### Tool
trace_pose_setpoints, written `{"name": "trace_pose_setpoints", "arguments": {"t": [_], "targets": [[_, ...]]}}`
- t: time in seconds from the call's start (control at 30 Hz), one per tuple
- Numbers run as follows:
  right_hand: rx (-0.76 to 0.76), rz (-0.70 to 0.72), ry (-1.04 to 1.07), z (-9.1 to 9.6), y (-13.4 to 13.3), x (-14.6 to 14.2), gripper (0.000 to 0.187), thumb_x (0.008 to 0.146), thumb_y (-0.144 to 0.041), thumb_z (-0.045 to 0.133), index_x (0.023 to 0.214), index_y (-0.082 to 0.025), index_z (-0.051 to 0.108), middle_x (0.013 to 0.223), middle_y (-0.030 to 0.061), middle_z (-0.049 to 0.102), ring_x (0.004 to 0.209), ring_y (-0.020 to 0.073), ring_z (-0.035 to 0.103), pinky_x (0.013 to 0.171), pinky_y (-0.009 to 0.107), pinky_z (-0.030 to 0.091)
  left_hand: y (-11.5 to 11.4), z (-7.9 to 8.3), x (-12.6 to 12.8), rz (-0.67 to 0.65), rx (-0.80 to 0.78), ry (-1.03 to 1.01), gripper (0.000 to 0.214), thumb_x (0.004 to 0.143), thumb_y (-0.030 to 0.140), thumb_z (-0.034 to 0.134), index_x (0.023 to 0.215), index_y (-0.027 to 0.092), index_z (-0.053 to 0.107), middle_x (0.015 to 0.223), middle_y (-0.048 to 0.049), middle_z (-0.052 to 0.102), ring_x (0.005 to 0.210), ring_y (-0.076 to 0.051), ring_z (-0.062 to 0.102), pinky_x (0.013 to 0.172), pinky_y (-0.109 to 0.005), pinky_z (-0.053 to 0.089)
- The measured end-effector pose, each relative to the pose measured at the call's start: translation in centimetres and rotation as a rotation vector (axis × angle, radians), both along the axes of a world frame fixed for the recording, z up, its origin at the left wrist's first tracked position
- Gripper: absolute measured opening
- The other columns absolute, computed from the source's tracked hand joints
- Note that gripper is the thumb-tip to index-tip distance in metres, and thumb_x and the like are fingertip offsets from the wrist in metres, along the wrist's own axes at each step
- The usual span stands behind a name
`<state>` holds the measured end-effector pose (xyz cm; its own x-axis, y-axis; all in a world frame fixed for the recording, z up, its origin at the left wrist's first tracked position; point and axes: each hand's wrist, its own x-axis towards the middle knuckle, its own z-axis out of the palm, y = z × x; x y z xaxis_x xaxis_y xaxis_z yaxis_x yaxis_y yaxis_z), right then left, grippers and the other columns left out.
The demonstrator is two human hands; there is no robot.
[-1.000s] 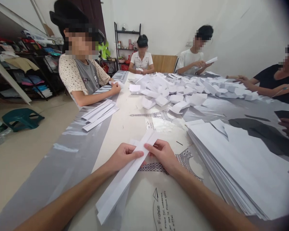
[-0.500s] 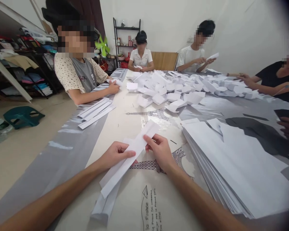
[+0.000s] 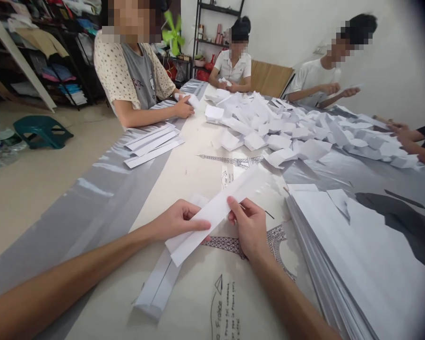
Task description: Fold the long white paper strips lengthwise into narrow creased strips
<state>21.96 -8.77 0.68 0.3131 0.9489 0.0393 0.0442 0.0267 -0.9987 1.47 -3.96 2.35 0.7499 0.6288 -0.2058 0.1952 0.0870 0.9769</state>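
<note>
A long folded strip of white paper (image 3: 216,208) slants between my hands, just above the table. My left hand (image 3: 184,221) grips its lower part, thumb on top and fingers underneath. Farther up, my right hand (image 3: 248,222) pinches its right edge between thumb and fingers. Another folded paper strip (image 3: 157,285) lies on the table beneath it, partly covered by my left hand and the held strip. To the right of my right hand rests a thick stack of white paper sheets (image 3: 343,245).
A large heap of folded white papers (image 3: 262,118) covers the table's far middle. Several folded strips (image 3: 156,141) lie at left, near a person in a spotted-sleeve shirt (image 3: 138,85). Other people sit around the table. A green stool (image 3: 42,131) stands on the floor.
The held paper strip has slid up and right through my hands, exposing more of the strip below. The camera view has tilted down and shifted left.
</note>
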Motion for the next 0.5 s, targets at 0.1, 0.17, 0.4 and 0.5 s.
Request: {"name": "trace_pose_setpoints", "arguments": {"t": [0.1, 0.17, 0.4, 0.5], "targets": [[0.012, 0.081, 0.063, 0.05, -0.07, -0.43, 0.031, 0.087, -0.050, 0.067, 0.077, -0.021, 0.065, 0.058, -0.0029, 0.049, 0.055, 0.0142, 0.044, 0.056, 0.029, 0.037, -0.21, 0.08, 0.03, 0.022, 0.084, -0.015, 0.031, 0.088, 0.043, 0.065, 0.084, 0.014, 0.078, 0.081, -0.0082, 0.077, 0.065, -0.016, 0.068, 0.057, -0.023, 0.050], [0.019, 0.195, 0.035, 0.17, -0.09, -0.72, 0.031, 0.084, -0.050, 0.069, 0.075, -0.021, 0.065, 0.058, -0.0020, 0.053, 0.056, 0.0151, 0.047, 0.056, 0.030, 0.039, -0.31, 0.10, 0.12, 0.056, 0.143, -0.024, 0.034, 0.089, 0.043, 0.064, 0.082, 0.013, 0.078, 0.079, -0.0082, 0.076, 0.065, -0.016, 0.068, 0.058, -0.023, 0.050], [0.070, 0.219, -0.096, 0.16, 0.06, -0.70, 0.037, 0.082, -0.052, 0.070, 0.065, -0.020, 0.065, 0.054, -0.0026, 0.052, 0.053, 0.0136, 0.044, 0.053, 0.029, 0.036, -0.23, -0.13, 0.32, 0.079, 0.191, -0.050, 0.028, 0.087, 0.039, 0.066, 0.089, 0.013, 0.077, 0.085, -0.0082, 0.077, 0.069, -0.017, 0.068, 0.060, -0.024, 0.050], [0.080, 0.184, -0.044, -0.12, 0.31, -0.51, 0.038, 0.080, -0.052, 0.072, 0.063, -0.019, 0.063, 0.053, -0.0035, 0.051, 0.052, 0.0122, 0.042, 0.053, 0.028, 0.034, -0.10, -0.13, 0.23, 0.027, 0.197, -0.033, 0.030, 0.087, 0.040, 0.066, 0.083, 0.013, 0.077, 0.080, -0.0074, 0.076, 0.063, -0.016, 0.066, 0.055, -0.023, 0.047]]}}
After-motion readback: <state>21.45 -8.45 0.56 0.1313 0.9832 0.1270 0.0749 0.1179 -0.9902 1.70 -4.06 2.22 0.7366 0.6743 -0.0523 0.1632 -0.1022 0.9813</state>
